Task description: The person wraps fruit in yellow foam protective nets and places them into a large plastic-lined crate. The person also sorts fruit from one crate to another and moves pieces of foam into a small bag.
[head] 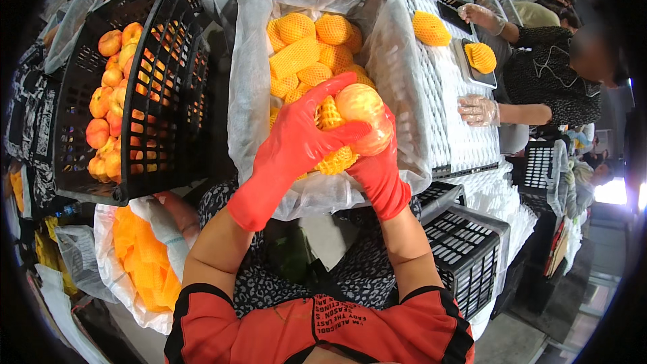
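Both my hands wear red rubber gloves and meet over a lined crate (419,151). My right hand (381,174) cups a red-and-yellow peach (361,114) from its right side and below. A yellow foam net sleeve (336,161) is bunched in my left hand (303,134), whose thumb presses against the peach. The sleeve sits beside the fruit on its left, partly hidden by the fingers. Below the hands, in the crate, lie several fruits in yellow foam nets (316,73), against the white liner.
To the left, a tilted black crate (126,182) holds bare peaches (103,131). Nearer me is a white sack (103,253) of orange foam nets (139,258). On the right, a co-worker (536,71) with clear gloves sits by a scale (480,78) bearing a netted fruit. Black crates (465,258) stand at right.
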Demonstrator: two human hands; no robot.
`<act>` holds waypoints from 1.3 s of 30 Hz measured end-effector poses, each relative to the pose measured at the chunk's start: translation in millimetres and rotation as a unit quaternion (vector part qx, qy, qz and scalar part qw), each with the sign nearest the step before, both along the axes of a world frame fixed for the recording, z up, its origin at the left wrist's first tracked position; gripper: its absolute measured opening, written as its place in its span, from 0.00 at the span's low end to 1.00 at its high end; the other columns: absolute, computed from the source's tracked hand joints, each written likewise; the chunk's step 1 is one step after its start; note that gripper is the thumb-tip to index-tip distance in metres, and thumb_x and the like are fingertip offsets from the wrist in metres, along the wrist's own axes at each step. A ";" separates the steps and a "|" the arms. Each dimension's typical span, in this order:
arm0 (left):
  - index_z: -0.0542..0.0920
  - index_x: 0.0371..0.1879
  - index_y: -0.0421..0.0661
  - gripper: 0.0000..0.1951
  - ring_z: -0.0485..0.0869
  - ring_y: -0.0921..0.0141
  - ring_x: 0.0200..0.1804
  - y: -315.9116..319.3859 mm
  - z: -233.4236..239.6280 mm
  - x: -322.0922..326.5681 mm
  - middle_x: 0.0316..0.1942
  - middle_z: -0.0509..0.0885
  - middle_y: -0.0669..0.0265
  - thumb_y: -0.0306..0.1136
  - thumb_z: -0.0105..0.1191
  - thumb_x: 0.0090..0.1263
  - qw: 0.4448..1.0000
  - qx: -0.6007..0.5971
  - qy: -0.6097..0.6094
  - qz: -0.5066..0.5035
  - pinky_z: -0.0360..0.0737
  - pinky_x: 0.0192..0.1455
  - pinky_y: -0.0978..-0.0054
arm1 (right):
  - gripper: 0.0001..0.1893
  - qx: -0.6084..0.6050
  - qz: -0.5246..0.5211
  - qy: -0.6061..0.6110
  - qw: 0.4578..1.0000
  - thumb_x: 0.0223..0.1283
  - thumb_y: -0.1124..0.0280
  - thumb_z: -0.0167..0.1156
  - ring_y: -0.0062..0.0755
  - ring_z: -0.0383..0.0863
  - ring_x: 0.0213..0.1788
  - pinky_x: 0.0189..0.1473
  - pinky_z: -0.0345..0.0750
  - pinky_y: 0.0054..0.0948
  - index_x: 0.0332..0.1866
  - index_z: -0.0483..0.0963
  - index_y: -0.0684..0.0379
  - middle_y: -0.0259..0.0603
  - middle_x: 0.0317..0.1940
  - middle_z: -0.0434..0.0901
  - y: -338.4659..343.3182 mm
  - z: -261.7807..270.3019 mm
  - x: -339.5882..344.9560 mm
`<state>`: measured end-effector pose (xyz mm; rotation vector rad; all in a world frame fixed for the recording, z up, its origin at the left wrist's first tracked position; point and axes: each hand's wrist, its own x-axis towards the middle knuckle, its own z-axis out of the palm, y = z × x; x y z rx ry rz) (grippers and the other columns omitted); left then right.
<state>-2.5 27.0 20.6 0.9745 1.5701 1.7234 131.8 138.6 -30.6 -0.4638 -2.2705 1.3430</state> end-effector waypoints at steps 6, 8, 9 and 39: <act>0.76 0.63 0.40 0.20 0.77 0.73 0.61 -4.0 -8.9 -11.7 0.61 0.79 0.63 0.25 0.52 0.71 0.982 0.053 -0.183 -0.018 0.71 0.66 0.74 | 0.35 -0.489 0.056 0.179 0.851 0.57 0.68 0.68 0.39 0.74 0.65 0.67 0.71 0.42 0.69 0.60 0.58 0.45 0.66 0.70 0.0 1.8 2.6; 0.73 0.65 0.41 0.22 0.76 0.73 0.61 -6.4 -5.7 -16.2 0.62 0.77 0.62 0.25 0.52 0.71 0.963 0.092 -0.253 -0.026 0.71 0.66 0.74 | 0.29 -0.772 0.085 0.228 0.588 0.66 0.58 0.58 0.44 0.73 0.66 0.70 0.69 0.45 0.69 0.65 0.59 0.46 0.67 0.71 11.4 15.4 0.6; 0.72 0.66 0.41 0.23 0.76 0.73 0.61 -7.2 -2.3 -18.5 0.62 0.77 0.62 0.25 0.53 0.71 0.951 0.113 -0.286 -0.029 0.71 0.66 0.74 | 0.30 -0.758 0.080 0.229 0.606 0.66 0.59 0.59 0.43 0.73 0.66 0.69 0.69 0.44 0.70 0.64 0.59 0.46 0.66 0.71 12.9 16.4 1.8; 0.66 0.72 0.51 0.48 0.82 0.64 0.33 5.8 -31.0 24.4 0.39 0.83 0.65 0.23 0.67 0.43 0.889 -0.085 0.416 0.173 0.78 0.36 0.67 | 0.40 -0.315 -0.146 0.326 0.879 0.50 0.54 0.75 0.30 0.79 0.52 0.47 0.83 0.28 0.62 0.61 0.62 0.41 0.53 0.70 6.2 -4.3 -10.3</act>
